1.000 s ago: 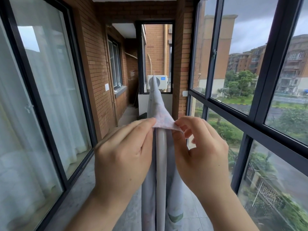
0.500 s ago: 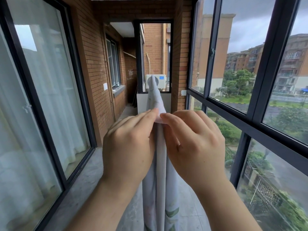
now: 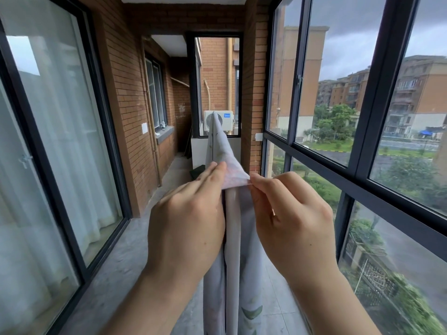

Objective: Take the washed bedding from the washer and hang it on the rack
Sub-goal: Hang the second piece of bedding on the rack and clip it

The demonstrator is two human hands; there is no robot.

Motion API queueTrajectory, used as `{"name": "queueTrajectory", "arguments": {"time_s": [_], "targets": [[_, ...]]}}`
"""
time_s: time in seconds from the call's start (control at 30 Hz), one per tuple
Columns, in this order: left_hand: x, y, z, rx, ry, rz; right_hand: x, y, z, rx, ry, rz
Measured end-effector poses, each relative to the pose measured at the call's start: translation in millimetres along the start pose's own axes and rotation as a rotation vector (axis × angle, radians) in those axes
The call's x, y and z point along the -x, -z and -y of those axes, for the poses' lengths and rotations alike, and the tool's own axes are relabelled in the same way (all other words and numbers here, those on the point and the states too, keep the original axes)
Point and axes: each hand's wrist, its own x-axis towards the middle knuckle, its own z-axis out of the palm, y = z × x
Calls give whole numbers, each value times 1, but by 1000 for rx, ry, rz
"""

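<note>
A pale sheet of bedding (image 3: 221, 146) with a faint leaf print hangs over a grey rack pole (image 3: 232, 238) that runs straight away from me down the balcony. Its cloth drops on both sides of the pole. My left hand (image 3: 186, 226) rests on the left side of the pole, fingertips pressing the cloth's near corner. My right hand (image 3: 290, 221) pinches that same corner between thumb and fingers and holds it out to the right. The far end of the pole is hidden by the cloth.
I stand in a narrow brick balcony. Sliding glass doors with white curtains (image 3: 55, 146) line the left. Dark-framed windows (image 3: 358, 151) line the right. An air conditioner unit (image 3: 219, 119) sits beyond the far glass. The grey tiled floor (image 3: 135, 238) runs below.
My hands were pressed together over the pole half a second ago. Now the right hand has drawn the cloth corner out to the right, spreading it.
</note>
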Motion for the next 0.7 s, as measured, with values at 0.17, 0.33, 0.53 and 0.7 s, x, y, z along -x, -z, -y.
{"name": "queueTrajectory", "arguments": {"time_s": [0.17, 0.33, 0.53, 0.7], "targets": [[-1, 7, -1, -44, 67, 106, 3, 5, 1, -7, -10, -7], [-2, 10, 6, 88, 81, 147, 0, 7, 12, -71, -37, -3], [6, 10, 27, 290, 14, 53, -9, 9, 44, -82, 26, -18], [12, 12, 64, 429, 63, -16, -4, -9, 83, -94, 50, 67]]}}
